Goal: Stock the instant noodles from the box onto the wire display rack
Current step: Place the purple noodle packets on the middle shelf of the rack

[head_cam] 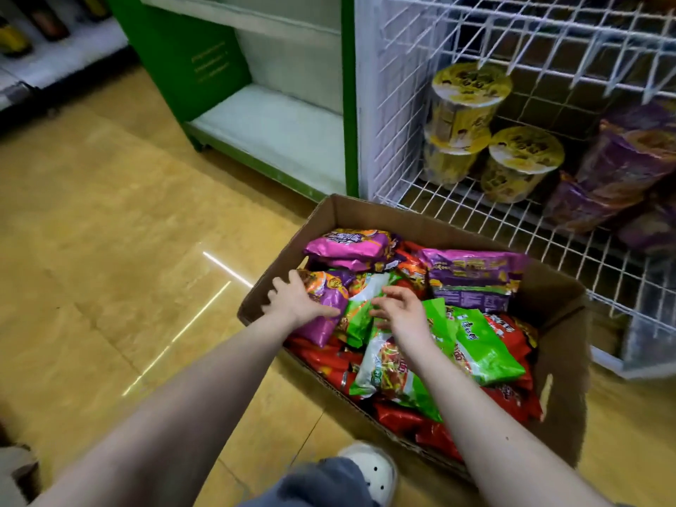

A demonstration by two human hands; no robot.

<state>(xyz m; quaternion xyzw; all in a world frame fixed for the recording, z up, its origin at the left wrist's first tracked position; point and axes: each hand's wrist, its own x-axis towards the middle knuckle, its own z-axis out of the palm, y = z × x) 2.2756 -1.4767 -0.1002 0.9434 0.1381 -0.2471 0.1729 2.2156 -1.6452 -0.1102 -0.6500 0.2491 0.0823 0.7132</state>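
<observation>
On the far left there is only the tiled floor (109, 250), then a green shelf unit (190, 67) standing beyond it. The cardboard box (285, 265) sits on the floor against the foot of the wire rack, and it is heaped with noodle packets in purple, green and red.

My left hand (296, 301) is just inside the box's left wall. Its fingers are spread wide and its thumb lies on a purple packet (325, 325), which it touches but does not grip. Just beside it, my right hand (402, 314) hovers over a green packet (391, 371) with loosely curled fingers, and as far as I can tell it holds nothing.

The green packet's long axis runs from the box's middle back towards me, almost in line with my right forearm. I judge the right hand to be the nearer one for it, and closing straight down across the packet's narrow width should be enough to take it.

The wire rack (475, 221) stands to the right of the box and beyond it. Yellow noodle cups (523, 166) and purple packs (622, 166) are already on its low shelf, so any lift goes up and to the right.
</observation>
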